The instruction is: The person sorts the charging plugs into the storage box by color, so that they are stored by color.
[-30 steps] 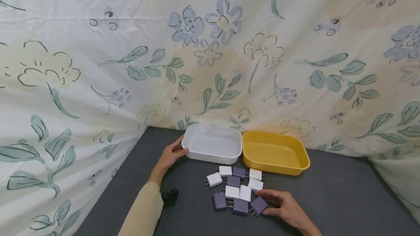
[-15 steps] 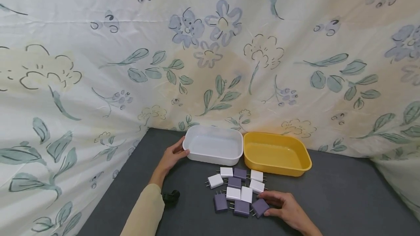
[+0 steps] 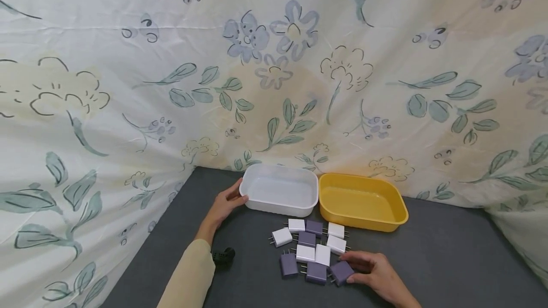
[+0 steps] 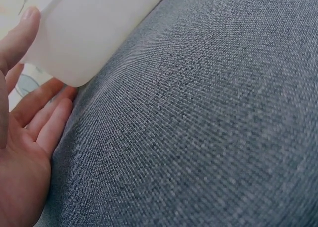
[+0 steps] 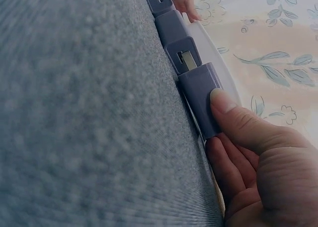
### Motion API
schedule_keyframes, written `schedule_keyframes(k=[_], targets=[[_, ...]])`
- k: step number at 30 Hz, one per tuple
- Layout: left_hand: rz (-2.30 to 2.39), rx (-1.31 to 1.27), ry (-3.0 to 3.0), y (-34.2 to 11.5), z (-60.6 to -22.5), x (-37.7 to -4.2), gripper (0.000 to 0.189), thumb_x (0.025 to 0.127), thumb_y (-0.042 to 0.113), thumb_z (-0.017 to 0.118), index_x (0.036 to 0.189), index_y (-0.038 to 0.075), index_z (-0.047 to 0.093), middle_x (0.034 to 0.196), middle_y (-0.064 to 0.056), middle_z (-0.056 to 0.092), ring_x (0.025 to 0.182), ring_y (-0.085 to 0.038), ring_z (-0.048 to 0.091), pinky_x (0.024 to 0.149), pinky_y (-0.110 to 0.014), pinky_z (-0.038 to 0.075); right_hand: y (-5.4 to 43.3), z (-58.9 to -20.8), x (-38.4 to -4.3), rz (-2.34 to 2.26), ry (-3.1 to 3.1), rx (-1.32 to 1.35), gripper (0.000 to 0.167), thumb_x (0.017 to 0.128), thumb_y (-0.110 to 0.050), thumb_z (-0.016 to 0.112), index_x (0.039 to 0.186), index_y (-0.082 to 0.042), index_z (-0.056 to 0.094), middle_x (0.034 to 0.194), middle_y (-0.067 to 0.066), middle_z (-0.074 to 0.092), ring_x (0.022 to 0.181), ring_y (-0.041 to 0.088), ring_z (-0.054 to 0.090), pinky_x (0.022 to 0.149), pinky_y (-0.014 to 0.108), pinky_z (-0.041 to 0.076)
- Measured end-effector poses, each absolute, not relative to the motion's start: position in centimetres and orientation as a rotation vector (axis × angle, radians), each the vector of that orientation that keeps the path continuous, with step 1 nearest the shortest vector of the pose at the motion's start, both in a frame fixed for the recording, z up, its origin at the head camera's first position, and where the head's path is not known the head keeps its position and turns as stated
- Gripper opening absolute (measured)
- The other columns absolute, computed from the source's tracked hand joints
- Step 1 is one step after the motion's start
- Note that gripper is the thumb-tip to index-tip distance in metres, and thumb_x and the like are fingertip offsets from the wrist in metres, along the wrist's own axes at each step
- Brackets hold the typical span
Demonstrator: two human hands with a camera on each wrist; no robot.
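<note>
Between thumb and fingers, my right hand (image 3: 378, 274) pinches a dark purple plug charger (image 5: 201, 98) at the near right of a cluster. Its prongs point left in the head view. Around it lie more purple chargers, such as one close to its left (image 3: 316, 274), and several white chargers (image 3: 306, 254), most with metal prongs showing. At the back left, my left hand (image 3: 224, 203) rests against the corner of a white plastic bin (image 3: 278, 208). In the left wrist view the thumb (image 4: 25, 31) touches the bin's wall, and the other fingers extend fairly straight beside its bottom corner.
A yellow bin (image 3: 364, 222) stands close against the white one's right side. Dark grey cloth (image 3: 436, 251) covers the table. Flower-patterned fabric (image 3: 274, 108) hangs behind and along both sides. A small black object (image 3: 224, 256) shows beside the left forearm.
The purple charger in my right hand has turned slightly and slid a little to the right. My left hand stays at the white bin. The head view has shifted slightly.
</note>
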State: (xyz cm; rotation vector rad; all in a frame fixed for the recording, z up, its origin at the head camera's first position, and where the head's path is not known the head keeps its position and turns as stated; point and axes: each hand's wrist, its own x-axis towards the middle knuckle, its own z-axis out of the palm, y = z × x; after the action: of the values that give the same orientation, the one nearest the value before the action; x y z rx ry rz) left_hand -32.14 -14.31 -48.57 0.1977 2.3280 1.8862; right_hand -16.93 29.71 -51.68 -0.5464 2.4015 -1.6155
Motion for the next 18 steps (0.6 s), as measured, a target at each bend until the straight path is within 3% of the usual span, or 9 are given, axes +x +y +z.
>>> schedule_keyframes(k=[8, 18], targets=[[1.902, 0.19, 2.383, -14.1, -51.0, -33.3, 0.078, 0.084, 0.039, 0.075, 0.151, 0.032, 0.035, 0.155, -0.003, 0.039, 0.141, -0.024, 0.042, 0.114, -0.046, 0.036, 30.0, -51.6, -16.7, -1.627, 2.427, -0.509, 0.05, 0.08, -0.019, 0.079, 0.122, 0.003, 0.064, 0.121, 0.027, 0.065, 0.102, 0.001, 0.067, 0.084, 0.02, 0.056], [1.916, 0.197, 2.375, -14.3, -51.2, -33.5, 0.078, 0.084, 0.04, 0.075, 0.151, 0.031, 0.035, 0.154, 0.0, 0.041, 0.139, -0.022, 0.045, 0.11, -0.044, 0.041, 29.9, -50.9, -16.8, -1.667, 2.394, -0.409, 0.053, 0.079, -0.018, 0.08, 0.124, 0.003, 0.062, 0.124, 0.026, 0.064, 0.102, 0.002, 0.067, 0.086, 0.023, 0.056]])
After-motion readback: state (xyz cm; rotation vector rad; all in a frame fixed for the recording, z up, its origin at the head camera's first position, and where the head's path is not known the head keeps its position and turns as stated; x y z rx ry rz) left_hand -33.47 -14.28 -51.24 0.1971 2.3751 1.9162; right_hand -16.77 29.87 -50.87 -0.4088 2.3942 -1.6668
